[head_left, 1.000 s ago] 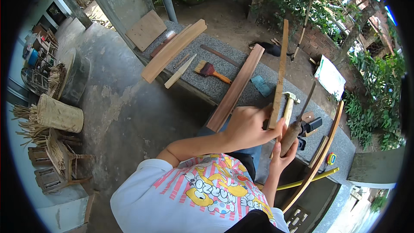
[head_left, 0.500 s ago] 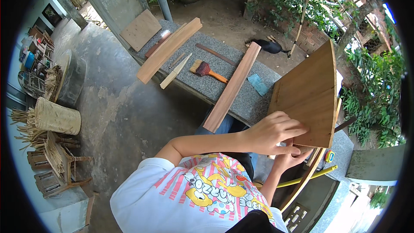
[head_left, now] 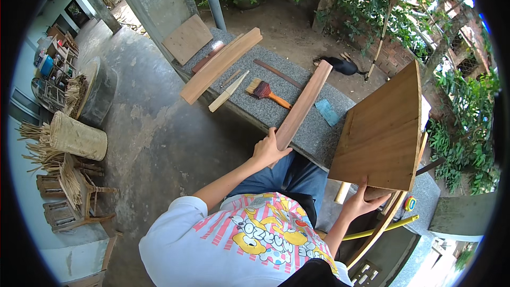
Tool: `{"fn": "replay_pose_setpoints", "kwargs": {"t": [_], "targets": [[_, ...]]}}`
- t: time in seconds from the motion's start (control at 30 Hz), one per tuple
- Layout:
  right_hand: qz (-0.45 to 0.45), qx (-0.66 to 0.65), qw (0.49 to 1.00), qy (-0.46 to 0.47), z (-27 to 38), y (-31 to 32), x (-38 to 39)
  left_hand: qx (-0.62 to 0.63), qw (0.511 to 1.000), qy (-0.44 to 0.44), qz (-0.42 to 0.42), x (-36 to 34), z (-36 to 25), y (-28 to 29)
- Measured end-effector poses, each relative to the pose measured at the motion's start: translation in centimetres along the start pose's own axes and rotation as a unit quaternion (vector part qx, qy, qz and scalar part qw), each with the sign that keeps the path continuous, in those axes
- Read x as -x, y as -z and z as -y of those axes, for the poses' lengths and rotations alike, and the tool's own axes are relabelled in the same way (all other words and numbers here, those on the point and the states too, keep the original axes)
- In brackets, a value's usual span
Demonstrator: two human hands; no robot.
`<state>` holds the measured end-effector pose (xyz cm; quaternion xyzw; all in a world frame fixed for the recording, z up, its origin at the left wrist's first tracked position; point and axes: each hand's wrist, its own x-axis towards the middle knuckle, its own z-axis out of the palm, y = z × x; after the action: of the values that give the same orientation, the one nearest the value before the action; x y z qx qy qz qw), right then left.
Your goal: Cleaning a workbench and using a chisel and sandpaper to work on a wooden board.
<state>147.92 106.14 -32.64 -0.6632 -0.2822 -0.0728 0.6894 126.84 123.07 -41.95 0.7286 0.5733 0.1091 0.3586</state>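
Observation:
My left hand is closed on the near end of a reddish-brown wooden strip, which lies across the stone bench and juts over its front edge. My right hand grips the bottom edge of a large upright wooden panel, thumb against its face. A small block-like piece of wood shows below the panel beside those fingers; whether it is joined to the panel I cannot tell. Left of the strip lies a brush with an orange handle, and right of it a blue paper-like sheet.
The speckled stone bench also carries a curved board, a pointed wooden stick and a thin dark strip. A square board leans on the pillar. Near my right are a tape measure and yellow tube.
My left hand has left the panel's lower corner, moved left and taken hold of the wooden strip's near end. My right hand stays at the panel's bottom. The whole view has shifted slightly.

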Motion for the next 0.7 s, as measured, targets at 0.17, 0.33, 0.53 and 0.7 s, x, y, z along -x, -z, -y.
{"fn": "replay_pose_setpoints", "kwargs": {"t": [0.17, 0.33, 0.53, 0.7], "targets": [[-0.007, -0.015, 1.000, 0.006, 0.8, -0.4, 0.0, 0.075, 0.996, -0.037, -0.027, -0.9, 1.9, 0.0], [0.007, -0.013, 1.000, -0.010, 0.1, 0.1, 0.0, 0.109, 0.990, -0.083, -0.032, -1.0, 3.7, 0.7], [-0.007, -0.007, 1.000, -0.003, 0.1, -0.3, 0.2, 0.292, 0.950, -0.114, 0.011, 0.9, 5.5, 3.6], [-0.009, 0.008, 1.000, -0.009, 0.3, -0.3, 0.2, 0.387, 0.919, -0.047, 0.054, 2.5, 6.7, 10.7]]}}
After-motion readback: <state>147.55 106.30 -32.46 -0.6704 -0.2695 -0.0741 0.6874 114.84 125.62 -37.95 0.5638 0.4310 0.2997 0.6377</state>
